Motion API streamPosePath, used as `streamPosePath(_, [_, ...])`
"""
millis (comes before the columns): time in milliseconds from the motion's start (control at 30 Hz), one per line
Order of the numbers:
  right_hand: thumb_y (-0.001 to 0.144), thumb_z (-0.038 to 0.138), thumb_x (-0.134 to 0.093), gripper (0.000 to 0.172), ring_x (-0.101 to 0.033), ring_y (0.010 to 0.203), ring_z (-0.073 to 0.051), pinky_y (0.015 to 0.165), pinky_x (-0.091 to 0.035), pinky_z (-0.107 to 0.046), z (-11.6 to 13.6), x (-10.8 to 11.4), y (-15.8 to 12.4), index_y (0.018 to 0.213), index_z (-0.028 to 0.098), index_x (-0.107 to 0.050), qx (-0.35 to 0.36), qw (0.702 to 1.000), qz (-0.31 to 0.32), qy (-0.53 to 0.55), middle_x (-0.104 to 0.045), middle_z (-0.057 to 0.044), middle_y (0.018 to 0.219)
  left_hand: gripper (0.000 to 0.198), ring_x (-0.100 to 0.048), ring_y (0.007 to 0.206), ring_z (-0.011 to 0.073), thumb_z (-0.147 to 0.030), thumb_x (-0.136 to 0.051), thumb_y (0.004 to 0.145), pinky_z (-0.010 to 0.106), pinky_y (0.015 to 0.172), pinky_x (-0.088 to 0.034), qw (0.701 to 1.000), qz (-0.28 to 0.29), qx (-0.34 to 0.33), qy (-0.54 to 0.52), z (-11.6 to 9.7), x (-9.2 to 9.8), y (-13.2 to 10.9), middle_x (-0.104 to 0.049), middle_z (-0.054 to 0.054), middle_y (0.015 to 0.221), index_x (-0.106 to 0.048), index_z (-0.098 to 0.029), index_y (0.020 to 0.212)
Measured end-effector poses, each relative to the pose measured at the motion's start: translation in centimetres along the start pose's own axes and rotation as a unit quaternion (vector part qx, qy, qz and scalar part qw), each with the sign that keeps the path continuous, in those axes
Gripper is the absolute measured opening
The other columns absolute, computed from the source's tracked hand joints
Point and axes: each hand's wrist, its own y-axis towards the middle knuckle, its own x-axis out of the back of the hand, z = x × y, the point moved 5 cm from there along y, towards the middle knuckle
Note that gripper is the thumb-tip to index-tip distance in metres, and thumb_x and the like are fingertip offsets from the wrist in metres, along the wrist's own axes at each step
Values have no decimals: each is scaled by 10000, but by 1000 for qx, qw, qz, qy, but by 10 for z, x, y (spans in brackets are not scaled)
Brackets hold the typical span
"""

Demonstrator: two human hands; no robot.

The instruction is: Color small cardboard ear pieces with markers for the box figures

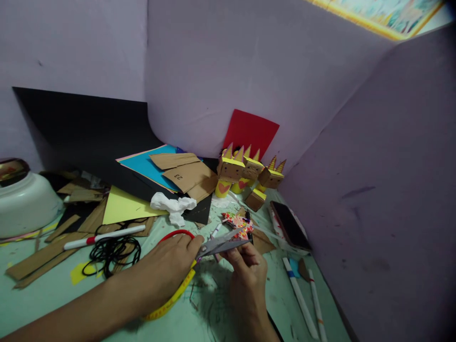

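Observation:
My left hand (pixel 174 261) is closed around the red handle of a pair of scissors (pixel 217 244), their grey blades parted and pointing right. The blade tips reach over the fingers of my right hand (pixel 247 266). Those fingers are pinched together by a small dark piece that I cannot make out. A dark strand (pixel 274 325) shows beside my right wrist. Just beyond the blades lies a red-and-white patterned piece (pixel 238 223). Under my left hand a yellow measuring tape (pixel 173 299) curves across the green tabletop (pixel 210 318).
Cardboard figures with horns (pixel 231 168) stand at the back. Tissue (pixel 174 205), cardboard pieces (pixel 194 178), yellow paper (pixel 124 209) and a black cord bundle (pixel 114 251) lie left. A phone (pixel 290 223) and white markers (pixel 299 297) lie right, near the wall.

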Motion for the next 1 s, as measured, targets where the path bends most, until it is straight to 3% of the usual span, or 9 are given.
streamPosePath(167, [692,352,-691,217,-498,586,-138,568,-408,-250,-4,2,-2,705,139,-650,1,1000,-14,-23,-581,-2,607,434,-580,964,250,-22,-321,770,418,833,-445,999,19,16,31,1,-3,0,-615,131,1021,-527,-179,1118])
streamPosePath(367, [679,311,-694,189,-502,597,-142,556,-406,-252,-6,2,-3,704,128,-655,-22,999,-22,-14,-577,-17,631,497,-563,1020,255,20,-309,760,413,859,-436,996,1,17,85,3,-4,-2,-603,140,1061,-491,-179,1177])
streamPosePath(733, [677,263,-675,142,-453,550,-120,556,-388,-251,-7,2,-1,623,145,-617,-20,999,-20,-18,-511,25,559,463,-598,945,229,11,-317,776,362,812,-452,996,11,6,93,4,-7,-2,-617,123,998,-498,-184,1154])
streamPosePath(1000, [669,255,-665,143,-430,528,-114,545,-378,-250,-5,1,0,601,149,-596,-32,999,-21,-22,-463,42,530,461,-595,973,247,0,-318,783,390,835,-440,996,17,-1,86,9,-11,-3,-622,136,1031,-496,-182,1168])
